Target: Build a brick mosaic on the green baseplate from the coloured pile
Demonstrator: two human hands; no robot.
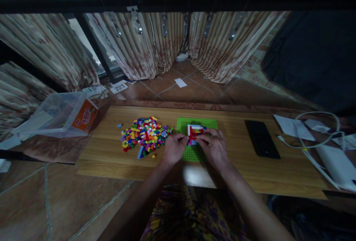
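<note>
A small build of toy bricks [197, 127], white along its top and left sides with red, yellow and blue inside, sits on a green studded baseplate [191, 155]. My left hand [175, 149] pinches at the near left of the build, thumb and finger closed on a red brick [192, 137]. From the other side, my right hand [216, 147] has its thumb and index finger closed at the same red brick. Fingertips hide part of it, so I cannot tell whether it is pressed down. Left of the baseplate lies a loose pile of multicoloured bricks [144, 135].
A black phone [262, 139] lies on the wooden tabletop [111, 163] to the right. Beyond it are white cables [303, 146] and a white box [338, 165]. A clear plastic bin [59, 113] with an orange label stands at the left. Striped curtains [155, 48] hang behind.
</note>
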